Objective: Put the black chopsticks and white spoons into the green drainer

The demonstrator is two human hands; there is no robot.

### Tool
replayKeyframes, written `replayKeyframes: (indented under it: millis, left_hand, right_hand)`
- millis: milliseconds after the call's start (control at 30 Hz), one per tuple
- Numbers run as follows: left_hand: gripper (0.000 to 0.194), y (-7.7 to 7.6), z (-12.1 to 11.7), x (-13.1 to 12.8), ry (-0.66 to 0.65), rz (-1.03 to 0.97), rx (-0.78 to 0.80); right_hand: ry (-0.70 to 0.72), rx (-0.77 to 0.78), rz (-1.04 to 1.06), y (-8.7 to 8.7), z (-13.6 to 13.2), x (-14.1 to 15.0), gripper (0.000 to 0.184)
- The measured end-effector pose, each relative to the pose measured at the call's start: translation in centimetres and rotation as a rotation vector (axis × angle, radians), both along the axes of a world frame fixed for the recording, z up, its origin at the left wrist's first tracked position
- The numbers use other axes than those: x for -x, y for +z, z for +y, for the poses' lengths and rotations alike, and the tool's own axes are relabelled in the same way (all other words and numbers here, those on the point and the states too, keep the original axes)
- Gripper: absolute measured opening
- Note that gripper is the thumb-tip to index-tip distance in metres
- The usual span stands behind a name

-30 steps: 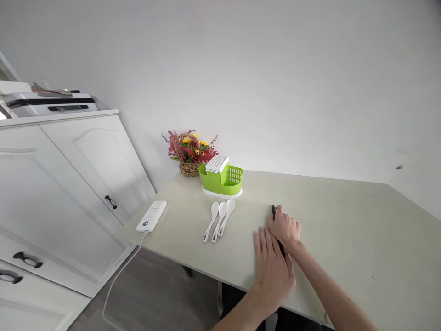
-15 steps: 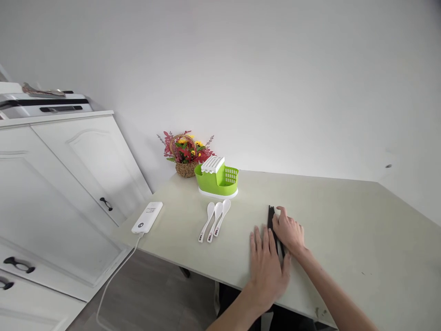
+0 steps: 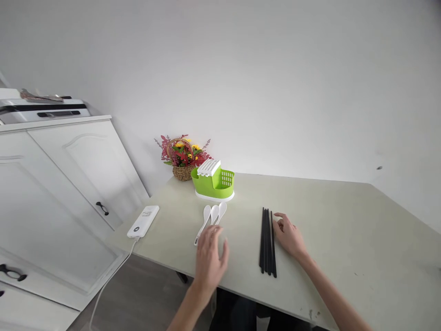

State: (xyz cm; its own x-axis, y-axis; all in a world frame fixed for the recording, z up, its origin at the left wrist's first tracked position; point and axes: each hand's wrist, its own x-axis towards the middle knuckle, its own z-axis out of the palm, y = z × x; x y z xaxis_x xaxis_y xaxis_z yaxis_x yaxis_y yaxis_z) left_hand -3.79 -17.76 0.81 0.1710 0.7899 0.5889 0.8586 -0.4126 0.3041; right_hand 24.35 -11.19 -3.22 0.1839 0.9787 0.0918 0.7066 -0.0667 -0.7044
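Several black chopsticks [image 3: 267, 243] lie side by side on the table, pointing away from me, the rightmost slightly apart from the bunch. Beside that one rests my right hand [image 3: 288, 235], fingers loosely bent and nothing gripped; whether a fingertip touches it I cannot tell. Three white spoons [image 3: 214, 213] lie in a fan left of the chopsticks, bowls facing away. My left hand [image 3: 209, 257] is over their handles, thumb apart from the fingers, holding nothing that I can see. It hides most of two handles.
Behind the spoons stands a green plastic caddy [image 3: 206, 187] with a white slotted lid and white base. A wicker basket of flowers [image 3: 183, 173] is at the wall. A white power bank [image 3: 144, 221] with a cable [image 3: 115, 272] lies at the table's left edge, near white cabinets [image 3: 93, 156].
My left hand has left the chopsticks and moved left to the spoons. My right hand has drawn slightly off the chopsticks, which now show in full. The view has shifted slightly.
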Motion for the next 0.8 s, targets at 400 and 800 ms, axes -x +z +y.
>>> replayKeyframes:
  millis: [400,800]
  left_hand:
    - [0.065,0.8,4.9,4.5,0.405,0.305,0.353]
    - [0.044,1.1,7.1,0.2,0.385,0.454,0.371]
  right_hand:
    - [0.027,-0.106,0.238,-1.5,-7.6,-1.8,0.040]
    - [0.026,-0.101,0.258,-1.8,-7.5,-1.7,0.040]
